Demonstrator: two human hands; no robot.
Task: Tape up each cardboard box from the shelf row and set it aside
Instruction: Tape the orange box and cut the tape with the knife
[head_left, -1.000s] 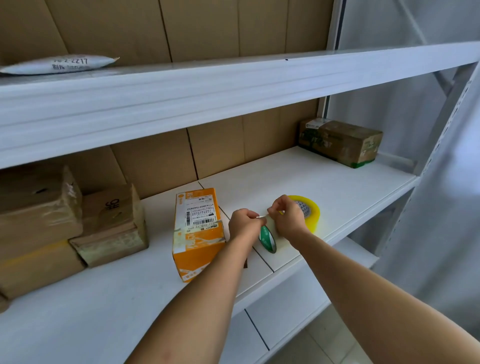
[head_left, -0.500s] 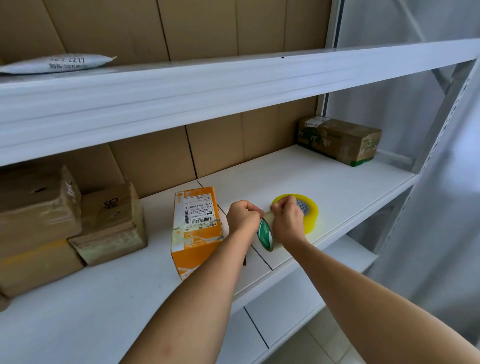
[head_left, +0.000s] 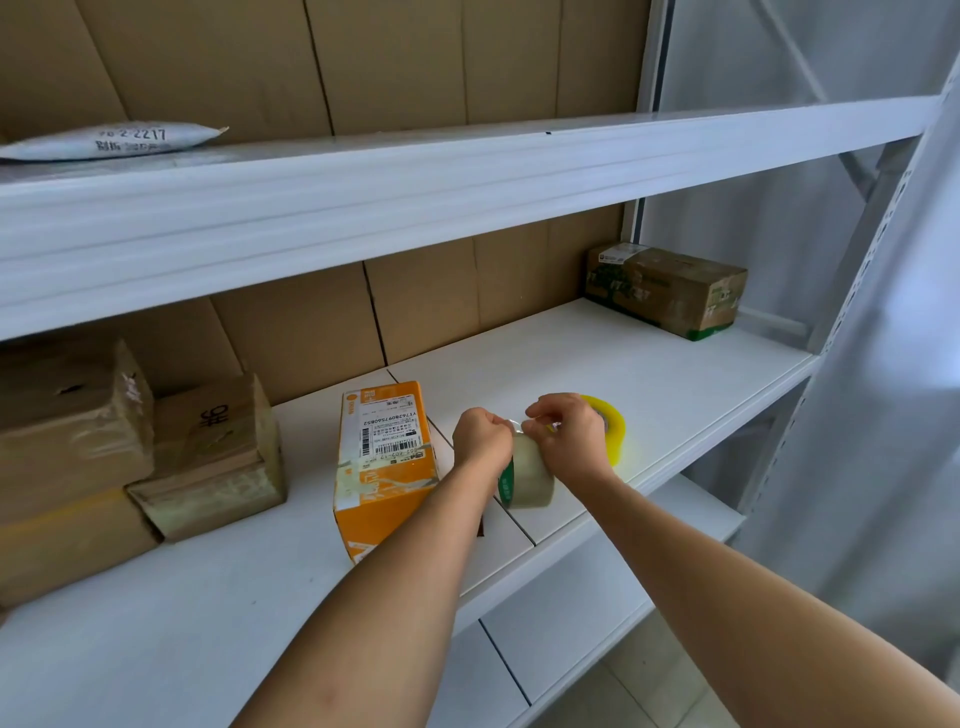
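Note:
An orange cardboard box (head_left: 382, 457) with a white shipping label lies on the middle white shelf (head_left: 597, 374). Just right of it, my left hand (head_left: 480, 439) grips a clear tape roll with a green core (head_left: 527, 478), held on edge above the shelf. My right hand (head_left: 566, 434) pinches the tape's loose end at the top of that roll. A yellow tape roll (head_left: 615, 434) lies flat on the shelf behind my right hand, partly hidden by it.
Several brown boxes (head_left: 208, 457) are stacked at the shelf's left end. A brown box with green print (head_left: 665, 288) sits at the far right corner. A white mailer bag (head_left: 111, 140) lies on the upper shelf. A lower shelf shows below.
The clear roll has turned so its broad side now faces me. Both hands shifted slightly, the right one picking at the tape end.

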